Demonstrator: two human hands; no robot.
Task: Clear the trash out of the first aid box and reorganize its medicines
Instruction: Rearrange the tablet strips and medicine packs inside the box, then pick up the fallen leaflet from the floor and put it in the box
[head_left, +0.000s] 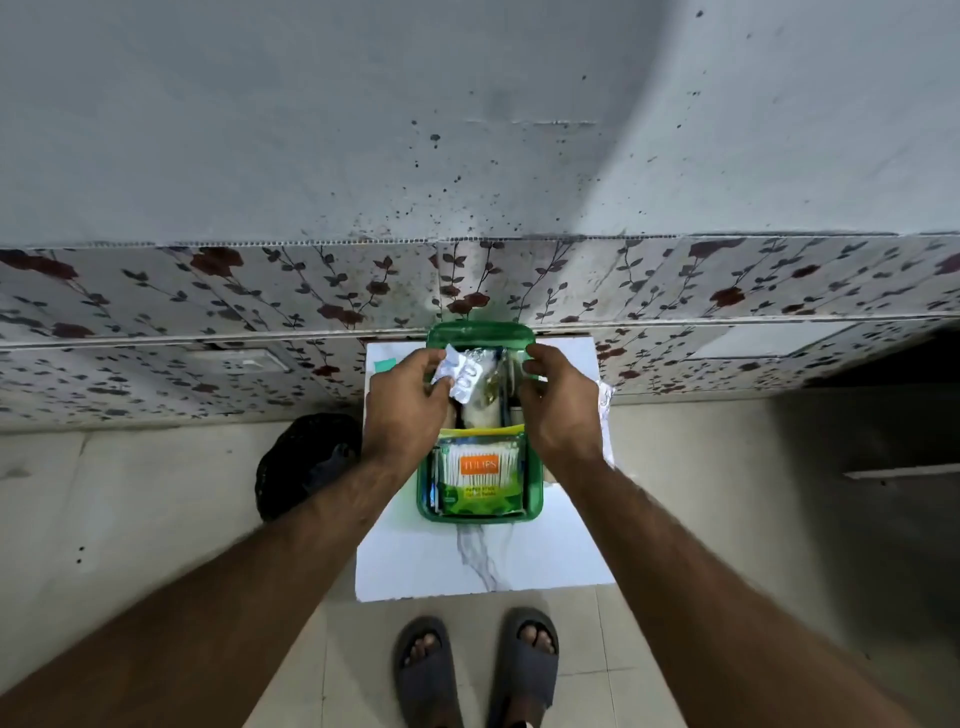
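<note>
A green first aid box (480, 512) sits open on a small white marble-patterned table (483, 566) against a floral-tiled wall. The person's left hand (405, 402) pinches a silver blister strip (460, 376) over the box's far compartment. The right hand (561, 405) curls its fingers over the box's right rim. A cotton swab packet (480, 478) fills the near compartment.

Both hands (410, 400) cover much of the box (480, 332); its far contents blur together. The foil strip (604, 400) shows only an edge.
</note>
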